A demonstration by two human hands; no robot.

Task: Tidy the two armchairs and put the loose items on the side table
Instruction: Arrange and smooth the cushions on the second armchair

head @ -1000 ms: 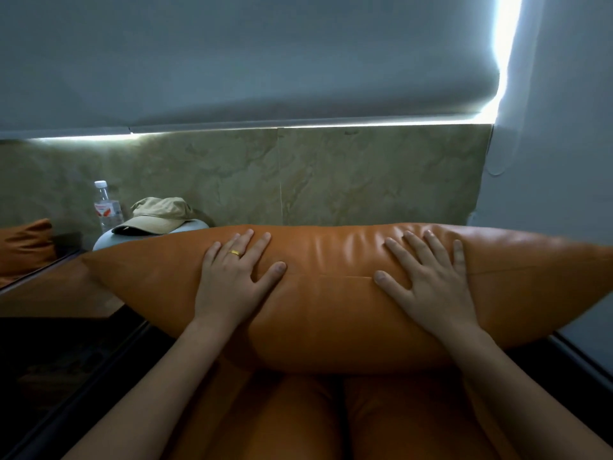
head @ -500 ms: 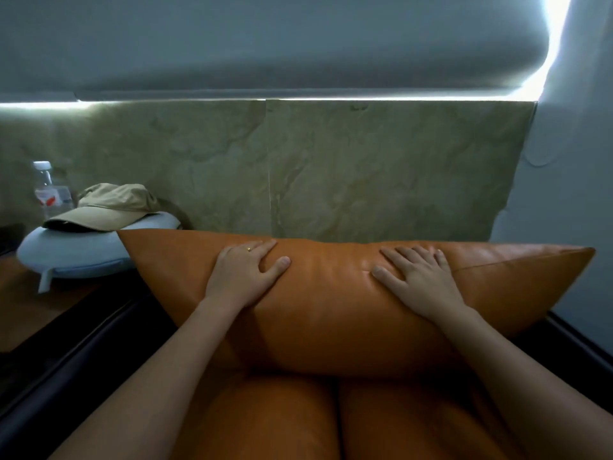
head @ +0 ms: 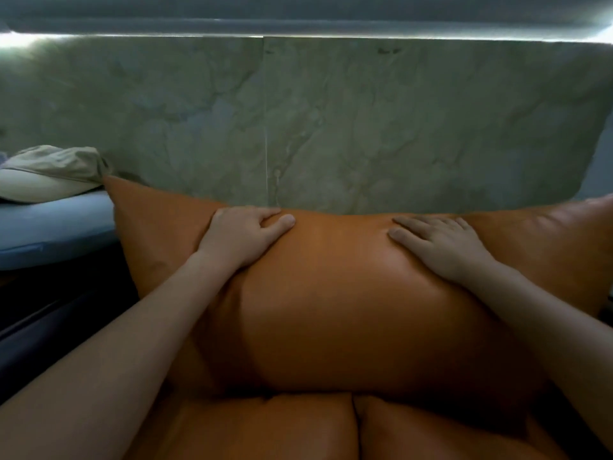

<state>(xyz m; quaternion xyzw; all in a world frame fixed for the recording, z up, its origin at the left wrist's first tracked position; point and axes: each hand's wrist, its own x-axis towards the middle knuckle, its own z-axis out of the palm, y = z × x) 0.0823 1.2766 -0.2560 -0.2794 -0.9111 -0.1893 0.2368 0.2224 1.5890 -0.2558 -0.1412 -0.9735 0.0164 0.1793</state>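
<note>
A large orange leather cushion (head: 348, 293) stands on edge at the back of the armchair, against the marble wall. My left hand (head: 242, 234) lies on its upper left part, fingers reaching over the top edge and thumb spread on the front. My right hand (head: 441, 247) presses flat on its upper right part with straight fingers. The orange seat (head: 265, 429) of the armchair shows below the cushion. A beige cap (head: 49, 174) sits on a light blue neck pillow (head: 56, 227) at the left.
The marble wall panel (head: 331, 127) rises right behind the cushion, with a roller blind (head: 298, 11) above it. The chair's dark armrest (head: 49, 333) runs along the left. A pale wall (head: 600, 167) closes the right side.
The view has moved closer and lower toward the cushion. The cushion now stands more upright against the wall, both hands still on its top. The water bottle has left the view.
</note>
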